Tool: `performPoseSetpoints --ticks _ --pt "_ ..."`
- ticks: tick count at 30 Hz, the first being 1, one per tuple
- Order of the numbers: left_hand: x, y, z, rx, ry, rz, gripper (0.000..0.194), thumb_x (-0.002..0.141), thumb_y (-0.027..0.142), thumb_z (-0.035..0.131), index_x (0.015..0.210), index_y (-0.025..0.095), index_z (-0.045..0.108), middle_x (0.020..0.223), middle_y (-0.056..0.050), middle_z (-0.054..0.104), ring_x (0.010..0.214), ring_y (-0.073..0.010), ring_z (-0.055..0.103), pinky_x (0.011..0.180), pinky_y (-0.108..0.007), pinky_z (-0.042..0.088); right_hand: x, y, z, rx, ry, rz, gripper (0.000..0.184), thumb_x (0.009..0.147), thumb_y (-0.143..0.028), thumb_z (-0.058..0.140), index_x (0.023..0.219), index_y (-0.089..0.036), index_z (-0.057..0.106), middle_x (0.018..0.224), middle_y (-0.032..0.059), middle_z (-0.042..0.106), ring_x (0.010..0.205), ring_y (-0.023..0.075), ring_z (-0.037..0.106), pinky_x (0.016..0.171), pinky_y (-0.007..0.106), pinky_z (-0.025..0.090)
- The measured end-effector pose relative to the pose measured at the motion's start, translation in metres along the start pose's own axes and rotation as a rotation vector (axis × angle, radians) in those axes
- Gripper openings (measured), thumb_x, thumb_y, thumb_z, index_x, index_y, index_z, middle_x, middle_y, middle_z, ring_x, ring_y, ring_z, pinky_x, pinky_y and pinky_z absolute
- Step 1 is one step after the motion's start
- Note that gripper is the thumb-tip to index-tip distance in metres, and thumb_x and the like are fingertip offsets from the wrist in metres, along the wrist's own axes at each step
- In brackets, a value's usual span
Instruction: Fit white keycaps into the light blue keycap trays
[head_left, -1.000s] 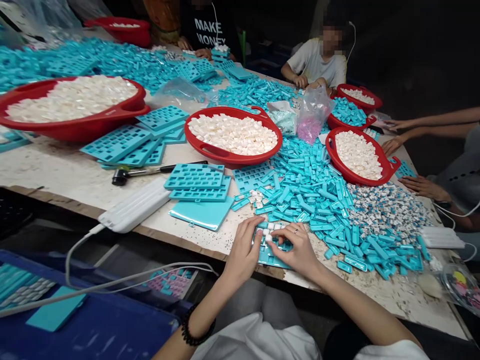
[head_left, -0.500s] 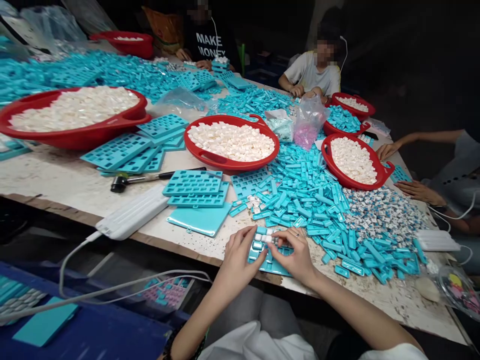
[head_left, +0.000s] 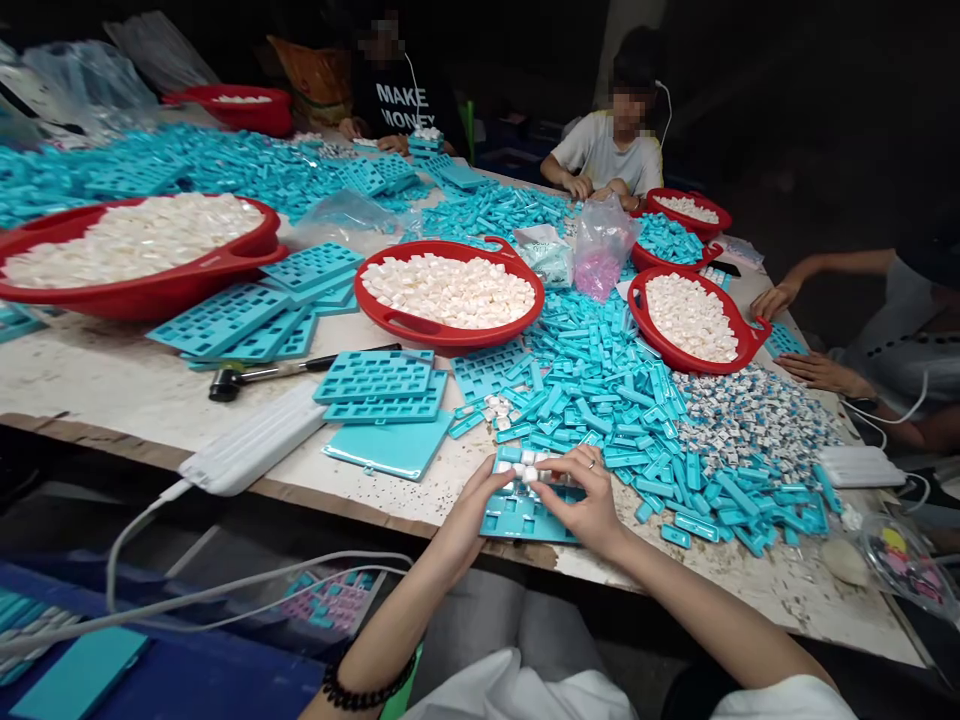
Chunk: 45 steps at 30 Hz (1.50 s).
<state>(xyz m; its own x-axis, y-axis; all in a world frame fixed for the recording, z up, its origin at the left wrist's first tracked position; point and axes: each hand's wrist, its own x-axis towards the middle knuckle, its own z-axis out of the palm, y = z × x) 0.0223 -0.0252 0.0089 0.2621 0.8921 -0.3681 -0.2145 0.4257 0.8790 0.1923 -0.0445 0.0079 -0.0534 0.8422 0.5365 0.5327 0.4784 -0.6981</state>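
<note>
At the near table edge lies a teal panel with square holes point(head_left: 517, 520), with several small white keycaps point(head_left: 530, 474) seated in rows near its far side. My left hand point(head_left: 466, 515) grips the panel's left side, one finger stretched over it to the white caps. Above the panel's right half, my right hand point(head_left: 592, 505) has thumb and index finger closed on a white cap; a ring is on one finger. Part of the panel is hidden under the right hand. Loose white keycaps point(head_left: 499, 410) lie just beyond.
Red basins point(head_left: 450, 342) hold white caps. Teal strips point(head_left: 600, 375) are heaped at right, beside small white-and-blue pieces point(head_left: 750, 420). Stacked teal panels point(head_left: 375, 385), a black-headed mallet point(head_left: 225, 384) and a white power strip point(head_left: 251, 440) lie at left. Co-workers sit across and at right.
My left thumb has lifted off the panel's front, and the left fingers have shifted toward the white caps. More of the panel shows. The whole view has shifted slightly.
</note>
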Motion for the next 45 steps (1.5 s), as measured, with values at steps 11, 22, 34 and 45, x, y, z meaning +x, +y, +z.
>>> performPoseSetpoints --ticks 11,22,34,45 --pt "0.004 0.0 0.004 -0.223 0.029 -0.046 0.068 0.075 0.04 0.076 0.138 0.024 0.055 0.137 -0.007 0.064 0.129 -0.0315 0.057 0.104 -0.04 0.05 -0.001 0.005 0.006 -0.127 -0.006 -0.012 0.009 0.082 -0.03 0.076 0.091 -0.027 0.074 0.091 0.0008 0.067 0.092 0.02 0.059 0.088 0.038 0.036" --pt "0.005 -0.01 -0.001 0.001 -0.044 0.106 0.064 0.076 0.044 0.079 0.132 0.022 0.057 0.138 -0.009 0.062 0.132 -0.0306 0.054 0.11 -0.04 0.043 -0.002 0.001 0.006 -0.173 -0.01 -0.069 0.004 0.083 -0.026 0.072 0.087 -0.026 0.072 0.086 -0.0005 0.066 0.089 0.0187 0.059 0.092 0.04 0.033" --pt "0.003 -0.02 -0.007 0.137 -0.025 0.278 0.049 0.083 0.038 0.074 0.126 0.021 0.056 0.125 -0.007 0.066 0.119 -0.024 0.061 0.103 -0.033 0.047 -0.002 -0.004 0.0 -0.146 -0.033 -0.14 0.042 0.082 -0.025 0.066 0.123 -0.025 0.058 0.089 0.0002 0.068 0.088 0.0207 0.06 0.09 0.04 0.036" --pt "0.003 -0.019 -0.005 0.212 -0.003 0.332 0.043 0.082 0.039 0.074 0.115 0.02 0.055 0.111 -0.005 0.067 0.105 -0.0224 0.064 0.095 -0.033 0.05 -0.003 -0.007 0.003 -0.144 0.026 -0.194 0.039 0.081 -0.027 0.058 0.12 -0.024 0.058 0.083 -0.0005 0.067 0.081 0.0203 0.057 0.085 0.04 0.036"
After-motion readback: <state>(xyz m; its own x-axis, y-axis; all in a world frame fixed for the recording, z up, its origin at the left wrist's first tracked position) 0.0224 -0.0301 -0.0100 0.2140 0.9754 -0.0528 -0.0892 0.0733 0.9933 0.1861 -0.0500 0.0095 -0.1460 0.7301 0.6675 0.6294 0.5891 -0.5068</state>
